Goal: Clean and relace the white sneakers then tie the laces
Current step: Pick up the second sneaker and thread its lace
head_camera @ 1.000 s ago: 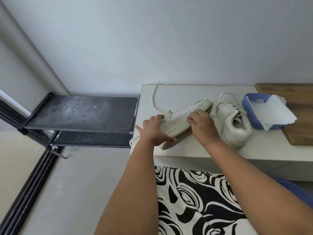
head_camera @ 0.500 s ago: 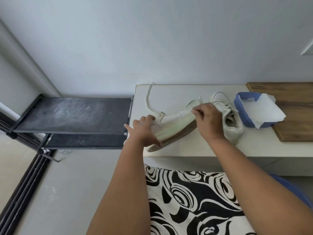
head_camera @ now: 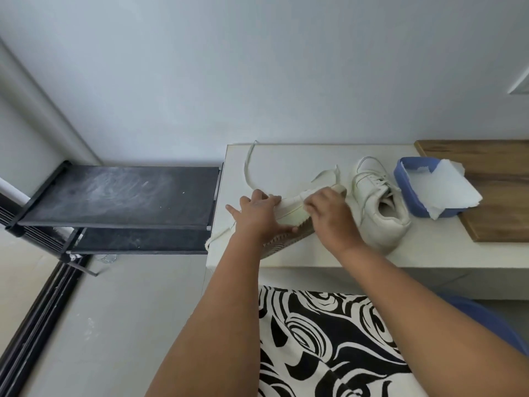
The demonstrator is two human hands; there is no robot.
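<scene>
Landmark: the white bench (head_camera: 286,156), all places below are given from it
Tilted sneaker (head_camera: 289,212): on the left part of the bench top, lying on its side, the brown sole turned toward the person and reaching the front edge of the bench
Left hand (head_camera: 257,214): at the left end of the bench, it grips the heel end of the tilted sneaker, fingers over the white upper and thumb on the sole side
Right hand (head_camera: 329,213): over the middle of the bench top, fingers curled against the side of the tilted sneaker near its toe end; it seems to press something pale there, but I cannot tell what it is
Loose lace (head_camera: 247,167): on the back left part of the bench top, a long curve that runs down toward the left hand; another pale strip hangs over the left front corner
Second sneaker (head_camera: 378,202): upright on the bench, just right of the right hand, opening toward the person
Blue tub (head_camera: 406,193): right of the second sneaker, with white paper (head_camera: 449,190) lying in it and over its rim
Wooden board (head_camera: 492,181): on the right end of the bench, under the tub
Black shelf rack (head_camera: 120,193): left of the bench, just beside it, dusty
</scene>
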